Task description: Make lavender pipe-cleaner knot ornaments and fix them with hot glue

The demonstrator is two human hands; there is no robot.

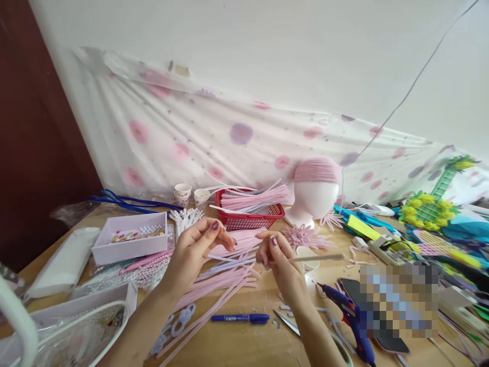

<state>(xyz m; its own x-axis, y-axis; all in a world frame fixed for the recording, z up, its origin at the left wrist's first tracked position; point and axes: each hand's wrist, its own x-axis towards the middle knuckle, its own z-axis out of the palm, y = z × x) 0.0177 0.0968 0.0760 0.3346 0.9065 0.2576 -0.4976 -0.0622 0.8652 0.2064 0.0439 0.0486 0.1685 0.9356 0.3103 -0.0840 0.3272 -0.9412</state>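
Note:
Above the middle of the table, my left hand point(202, 242) has its thumb and fingertips pinched together; what they hold, if anything, I cannot make out. Facing it at a small gap, my right hand point(280, 257) is closed around a thin pale stick point(323, 257), which juts out to the right. Pink pipe cleaners point(225, 285) lie in loose bundles below and between the hands. A blue marker point(240, 318) rests on the wood nearer to me. Partly under my right forearm are scissors point(287, 322), their blades showing.
A red basket point(248, 220) of pipe cleaners and a white foam head point(315, 199) with a pink covering stand behind. To the right are a blue glue gun point(349, 318), a phone point(391, 339) and clutter. White boxes point(130, 239) of beads sit left.

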